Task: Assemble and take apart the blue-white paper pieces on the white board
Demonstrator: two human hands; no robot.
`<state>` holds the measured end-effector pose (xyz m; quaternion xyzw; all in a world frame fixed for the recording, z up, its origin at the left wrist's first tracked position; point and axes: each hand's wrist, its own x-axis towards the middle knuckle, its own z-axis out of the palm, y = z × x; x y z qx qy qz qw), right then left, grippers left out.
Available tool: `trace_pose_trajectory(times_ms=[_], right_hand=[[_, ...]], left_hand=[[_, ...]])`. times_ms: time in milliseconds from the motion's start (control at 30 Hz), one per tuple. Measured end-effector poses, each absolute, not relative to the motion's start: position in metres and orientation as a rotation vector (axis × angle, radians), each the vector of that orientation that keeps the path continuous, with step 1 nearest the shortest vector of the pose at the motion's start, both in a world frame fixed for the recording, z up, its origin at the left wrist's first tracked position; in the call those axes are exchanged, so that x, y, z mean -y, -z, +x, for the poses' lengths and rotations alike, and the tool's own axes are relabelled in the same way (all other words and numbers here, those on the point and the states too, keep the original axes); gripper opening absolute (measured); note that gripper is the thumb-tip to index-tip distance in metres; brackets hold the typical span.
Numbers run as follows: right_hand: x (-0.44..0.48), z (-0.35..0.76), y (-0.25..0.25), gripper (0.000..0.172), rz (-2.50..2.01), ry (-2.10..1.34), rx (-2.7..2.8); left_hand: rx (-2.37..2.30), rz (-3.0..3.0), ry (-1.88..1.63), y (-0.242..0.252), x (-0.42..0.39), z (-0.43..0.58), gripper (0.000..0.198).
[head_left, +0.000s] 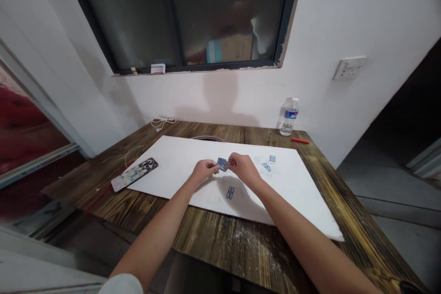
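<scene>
Both my hands are over the middle of a white board (179, 158), which lies on a dark wooden table (213, 243). My left hand (205, 170) and my right hand (243, 167) pinch opposite edges of a small clear piece printed with blue (222, 164). Its exact material is too small to tell. Three similar blue-marked pieces lie on the board: one (230, 192) below my hands, and two (266, 166) (272, 159) to the right of my right hand.
A phone in a patterned case (135, 174) lies left of the board. A water bottle (288, 117) and a red stick (300, 140) stand at the back right, with a white cable (163, 122) at the back left. A wall socket (349, 68) and a dark window (175, 14) are above.
</scene>
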<state>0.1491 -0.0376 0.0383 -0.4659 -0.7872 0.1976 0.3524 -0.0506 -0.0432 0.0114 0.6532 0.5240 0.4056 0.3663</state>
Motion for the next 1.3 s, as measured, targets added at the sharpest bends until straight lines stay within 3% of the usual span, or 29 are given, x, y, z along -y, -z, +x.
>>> trace_pose_trajectory(times_ms=[767,1067,1300], right_hand=[[0.045,0.143,-0.038,0.006,-1.246,-0.514,1.982],[0.042,0.146,-0.036,0.024,-1.198,-0.631,1.96],[0.028,0.163,-0.043,0.02,-1.278,-0.615,2.074]], left_hand=[[-1.331,1.704,-1.022,-0.012,0.044,-0.053,0.033],[-1.287,1.685,-1.017,-0.017,0.048,-0.05,0.033],[-1.346,1.693,-1.025,-0.014,0.047,-0.049,0.033]])
